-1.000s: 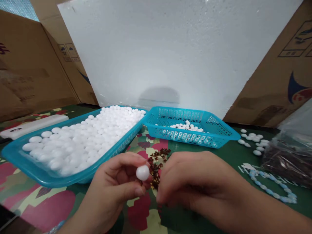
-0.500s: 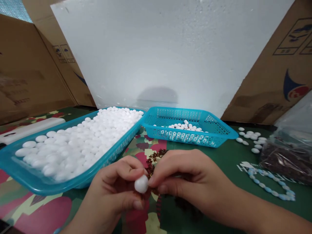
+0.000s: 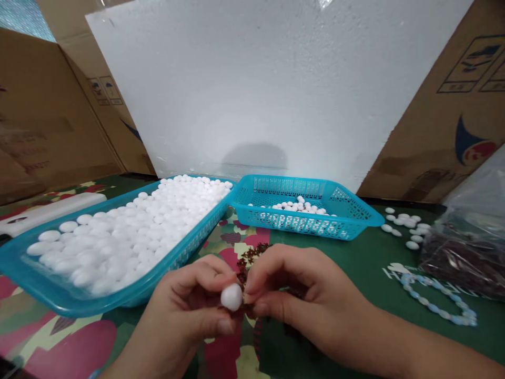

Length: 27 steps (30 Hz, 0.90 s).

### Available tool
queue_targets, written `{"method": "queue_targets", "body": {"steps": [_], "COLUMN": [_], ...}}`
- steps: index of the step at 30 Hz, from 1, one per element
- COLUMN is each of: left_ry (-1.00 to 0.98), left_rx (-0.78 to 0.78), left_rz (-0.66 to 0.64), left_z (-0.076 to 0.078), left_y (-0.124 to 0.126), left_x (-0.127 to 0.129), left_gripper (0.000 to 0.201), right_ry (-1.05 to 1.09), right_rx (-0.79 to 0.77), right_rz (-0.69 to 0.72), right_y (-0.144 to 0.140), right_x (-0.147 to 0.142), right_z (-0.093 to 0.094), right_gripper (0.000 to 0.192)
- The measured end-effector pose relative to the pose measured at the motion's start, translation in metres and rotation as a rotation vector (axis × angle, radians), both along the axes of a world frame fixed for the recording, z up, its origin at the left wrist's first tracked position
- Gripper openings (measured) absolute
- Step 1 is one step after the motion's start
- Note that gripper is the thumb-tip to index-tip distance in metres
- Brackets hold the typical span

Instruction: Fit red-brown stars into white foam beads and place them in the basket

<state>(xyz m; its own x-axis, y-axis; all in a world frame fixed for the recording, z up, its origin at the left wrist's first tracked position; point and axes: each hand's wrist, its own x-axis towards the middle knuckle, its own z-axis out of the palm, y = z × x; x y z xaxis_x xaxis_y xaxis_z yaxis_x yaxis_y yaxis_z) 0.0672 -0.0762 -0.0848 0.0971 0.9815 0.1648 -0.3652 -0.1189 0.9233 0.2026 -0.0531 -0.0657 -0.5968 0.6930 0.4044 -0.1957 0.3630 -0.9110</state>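
Between the thumb and fingers of my left hand (image 3: 189,300) is a small, smooth white ball (image 3: 231,297). My right hand (image 3: 307,295) is pinched closed at the ball's right side, its fingertips touching or almost touching it. Whatever those fingertips grip is too small and hidden to name; a bit of brown shows by them. Behind and below both hands lies a pile of small reddish-brown pieces (image 3: 252,255), partly covered by my right hand.
On the left, a blue tray (image 3: 130,301) is heaped with white egg-shaped balls. A blue perforated basket (image 3: 292,226) behind holds some more. Loose white balls (image 3: 412,245), a bag of brown pieces (image 3: 465,258) and a beaded bracelet (image 3: 424,301) lie right. A white board (image 3: 252,89) stands behind.
The ball and my left hand have shifted very slightly to the right. My right fingers have moved a little over the ball's right side; both hands keep their pinch.
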Motion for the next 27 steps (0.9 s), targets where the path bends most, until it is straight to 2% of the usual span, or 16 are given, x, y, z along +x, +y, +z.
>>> {"method": "queue_targets", "body": {"steps": [4, 13, 27], "left_ry": [0.007, 0.025, 0.059], "left_rx": [-0.026, -0.070, -0.097], "left_rz": [0.024, 0.024, 0.016], "left_z": [0.0022, 0.0029, 0.0053], "left_y": [0.0012, 0.0003, 0.0013], "left_x": [0.0007, 0.0011, 0.0020], "left_gripper": [0.020, 0.021, 0.024], "right_ry": [0.013, -0.059, -0.064], "right_rx": [-0.013, 0.121, 0.240], "right_rz": [0.032, -0.035, -0.044], "right_y": [-0.0006, -0.0012, -0.0002], "right_x": [0.0019, 0.0035, 0.0044], "right_z": [-0.0002, -0.0039, -0.0017], "right_gripper": [0.020, 0.020, 0.022]}}
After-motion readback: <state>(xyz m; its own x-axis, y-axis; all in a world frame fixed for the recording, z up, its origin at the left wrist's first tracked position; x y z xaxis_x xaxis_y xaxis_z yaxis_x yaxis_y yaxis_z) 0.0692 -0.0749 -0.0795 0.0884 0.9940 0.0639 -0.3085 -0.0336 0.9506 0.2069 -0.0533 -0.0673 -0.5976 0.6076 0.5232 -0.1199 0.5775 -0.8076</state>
